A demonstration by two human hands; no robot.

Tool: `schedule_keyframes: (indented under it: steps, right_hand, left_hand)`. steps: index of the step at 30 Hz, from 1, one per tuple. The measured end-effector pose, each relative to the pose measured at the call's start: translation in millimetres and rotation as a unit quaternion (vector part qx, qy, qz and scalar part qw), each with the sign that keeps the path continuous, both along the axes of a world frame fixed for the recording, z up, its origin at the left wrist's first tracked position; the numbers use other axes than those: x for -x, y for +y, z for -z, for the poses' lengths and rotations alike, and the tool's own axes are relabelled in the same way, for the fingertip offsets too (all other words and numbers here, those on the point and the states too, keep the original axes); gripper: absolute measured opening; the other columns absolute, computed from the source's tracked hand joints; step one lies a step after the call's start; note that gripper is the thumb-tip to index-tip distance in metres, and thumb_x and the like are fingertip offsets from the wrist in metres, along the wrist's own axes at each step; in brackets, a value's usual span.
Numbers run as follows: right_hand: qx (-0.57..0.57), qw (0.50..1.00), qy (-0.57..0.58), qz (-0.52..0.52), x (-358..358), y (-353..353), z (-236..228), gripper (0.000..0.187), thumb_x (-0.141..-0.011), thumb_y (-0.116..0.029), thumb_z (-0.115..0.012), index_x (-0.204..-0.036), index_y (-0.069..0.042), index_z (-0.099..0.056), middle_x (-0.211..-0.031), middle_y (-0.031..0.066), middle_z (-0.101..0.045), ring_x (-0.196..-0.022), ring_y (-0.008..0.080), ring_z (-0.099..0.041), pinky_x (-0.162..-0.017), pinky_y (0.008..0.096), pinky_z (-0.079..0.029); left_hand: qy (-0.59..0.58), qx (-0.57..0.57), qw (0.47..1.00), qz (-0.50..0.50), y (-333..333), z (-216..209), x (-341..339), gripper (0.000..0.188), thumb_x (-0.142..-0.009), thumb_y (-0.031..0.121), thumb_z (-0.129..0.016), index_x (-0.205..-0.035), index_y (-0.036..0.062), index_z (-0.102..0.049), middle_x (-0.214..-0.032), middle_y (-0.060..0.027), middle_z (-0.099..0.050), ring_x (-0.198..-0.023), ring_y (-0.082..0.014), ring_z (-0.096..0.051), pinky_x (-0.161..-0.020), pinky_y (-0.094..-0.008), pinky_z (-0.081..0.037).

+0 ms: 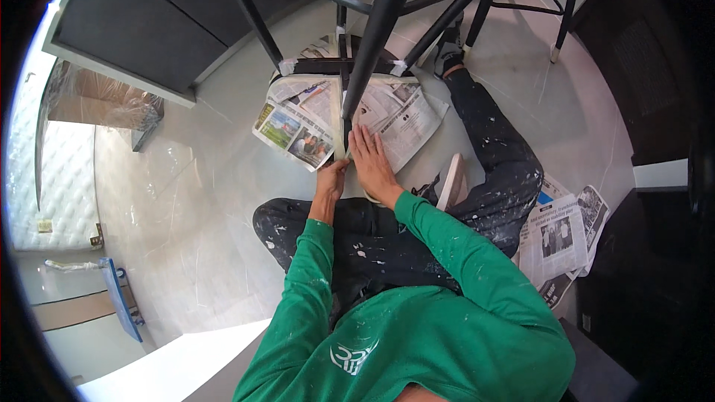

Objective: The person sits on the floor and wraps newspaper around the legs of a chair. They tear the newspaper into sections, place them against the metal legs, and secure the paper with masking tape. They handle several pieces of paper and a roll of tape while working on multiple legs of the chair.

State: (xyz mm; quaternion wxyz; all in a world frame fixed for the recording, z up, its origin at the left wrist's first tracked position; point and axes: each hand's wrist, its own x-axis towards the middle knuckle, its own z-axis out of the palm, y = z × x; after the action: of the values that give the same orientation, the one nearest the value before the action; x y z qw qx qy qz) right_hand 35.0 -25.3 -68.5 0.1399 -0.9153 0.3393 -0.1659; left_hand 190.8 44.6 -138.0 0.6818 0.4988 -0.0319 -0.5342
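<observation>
In front of me is an upturned chair, its black legs [380,22] pointing up and its underside covered with newspaper [398,123]. Strips of cream masking tape [337,115] run along the dark central bar and the paper's edges. My left hand [330,181] is closed at the near end of the tape strip, fingertips pinching there. Flat beside it lies my right hand [374,166], fingers stretched over the paper and the bar's edge. A pale curved edge, perhaps a tape roll, shows by the right wrist; most of it is hidden.
More chair legs [566,7] stand at the far right. Loose newspapers [555,242] lie on the floor to my right, beside my bent leg. At left are a plastic-wrapped item [104,97], a white quilted mattress [56,186] and a blue board [121,298]. A dark cabinet [141,15] stands far left.
</observation>
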Motion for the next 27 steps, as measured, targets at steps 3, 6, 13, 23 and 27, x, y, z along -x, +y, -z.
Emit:
schedule_keyframes:
  steps: [3,6,13,23,27]
  right_hand:
    - [0.042,0.994,0.093,-0.039,9,10,5,0.068,-0.094,-0.016,-0.048,-0.157,0.003,-0.031,-0.167,0.0188,-0.024,-0.156,0.0359,-0.019,-0.125,0.0533,-0.016]
    - [0.071,0.982,0.150,-0.086,17,23,8,0.063,-0.096,-0.019,-0.046,-0.155,0.002,-0.037,-0.168,0.0178,-0.024,-0.156,0.0340,-0.018,-0.126,0.0517,-0.016]
    - [-0.066,0.985,-0.037,-0.155,21,37,30,0.041,-0.089,-0.015,-0.061,-0.126,0.004,-0.065,-0.151,0.0211,-0.048,-0.146,0.0366,-0.038,-0.123,0.0506,-0.024]
    - [-0.120,0.812,-0.464,0.334,72,-220,-78,0.078,-0.086,-0.019,-0.080,-0.150,0.001,-0.039,-0.142,0.0211,-0.050,-0.132,0.0364,-0.050,-0.112,0.0441,-0.042]
    - [-0.118,0.841,-0.417,0.323,61,-305,-88,0.076,-0.088,-0.020,-0.079,-0.149,0.001,-0.039,-0.137,0.0181,-0.055,-0.127,0.0324,-0.054,-0.108,0.0424,-0.046]
  left_hand:
    - [0.042,0.001,0.999,-0.015,-2,9,6,0.047,-0.079,-0.014,-0.055,-0.122,0.0043,-0.057,-0.118,-0.0092,-0.063,-0.103,-0.0255,-0.063,-0.093,-0.0385,-0.051]
    - [0.103,-0.010,0.994,-0.026,1,27,6,0.040,-0.078,-0.013,-0.050,-0.116,-0.0010,-0.056,-0.115,-0.0136,-0.063,-0.101,-0.0274,-0.063,-0.093,-0.0410,-0.051]
    - [0.168,-0.023,0.985,-0.019,3,45,-11,0.031,-0.078,-0.010,-0.047,-0.107,-0.0047,-0.057,-0.110,-0.0162,-0.060,-0.101,-0.0301,-0.061,-0.097,-0.0433,-0.051]
    - [0.062,-0.092,0.987,-0.119,12,6,0,0.019,-0.077,-0.011,-0.049,-0.093,-0.0038,-0.057,-0.097,-0.0119,-0.058,-0.087,-0.0226,-0.059,-0.085,-0.0349,-0.053]
    - [0.010,-0.116,0.982,-0.151,30,21,-22,0.022,-0.072,-0.012,-0.051,-0.090,-0.0007,-0.057,-0.088,-0.0119,-0.059,-0.072,-0.0224,-0.059,-0.072,-0.0318,-0.053]
